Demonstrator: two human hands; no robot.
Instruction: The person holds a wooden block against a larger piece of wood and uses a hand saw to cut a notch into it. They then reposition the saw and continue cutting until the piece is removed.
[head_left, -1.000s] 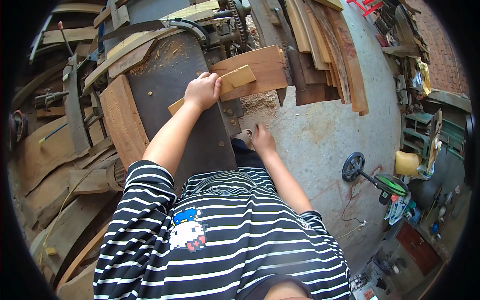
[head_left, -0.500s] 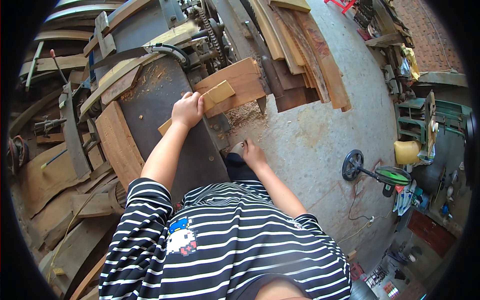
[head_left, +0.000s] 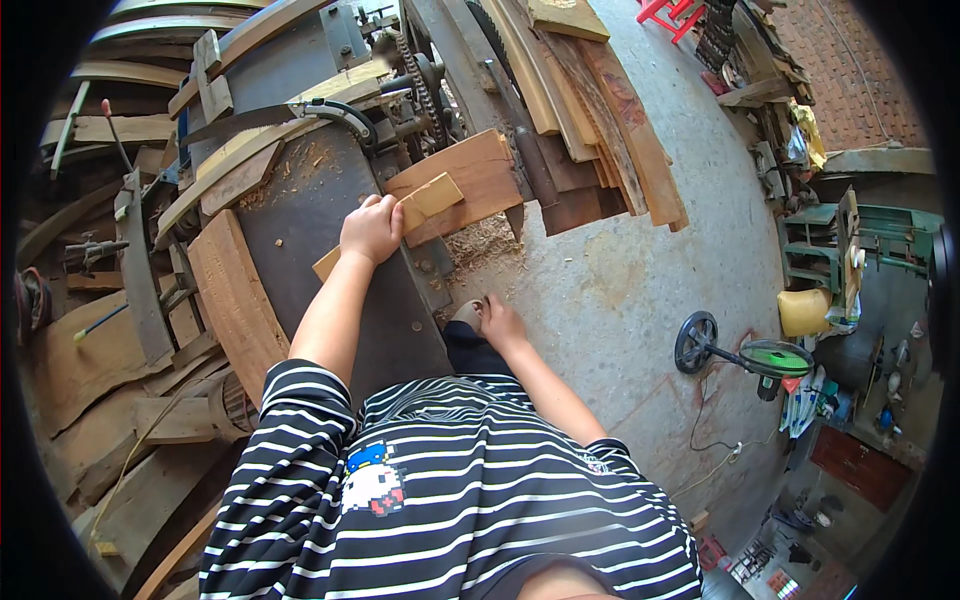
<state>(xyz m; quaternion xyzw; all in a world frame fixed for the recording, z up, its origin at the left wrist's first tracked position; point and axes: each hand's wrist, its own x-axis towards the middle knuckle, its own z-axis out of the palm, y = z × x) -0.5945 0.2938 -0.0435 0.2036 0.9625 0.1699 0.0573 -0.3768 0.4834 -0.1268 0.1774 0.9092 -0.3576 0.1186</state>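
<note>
My left hand (head_left: 371, 230) is closed around a narrow, pale wooden strip (head_left: 432, 197) with a notch in one edge. The strip lies slantwise, its near end over the dark metal machine table (head_left: 385, 330) and its far end over a wider reddish-brown board (head_left: 485, 178). Lower and to the right, my right hand (head_left: 502, 325) hangs beside my leg, above the floor, with its fingers curled. A small dark spot shows at its fingertips, but whether it is something held I cannot make out.
A curved saw guard (head_left: 340, 113) and a chain drive (head_left: 425, 85) stand past the table, near sawdust and offcuts. Stacked planks (head_left: 600, 130) jut out at the upper right. A thick board (head_left: 235, 285) lies on the table's left. A fan (head_left: 745, 352) stands on the concrete floor.
The view has shifted slightly. My left hand stays closed on the wooden strip, which keeps its place on the table and board. My right hand has moved a little lower.
</note>
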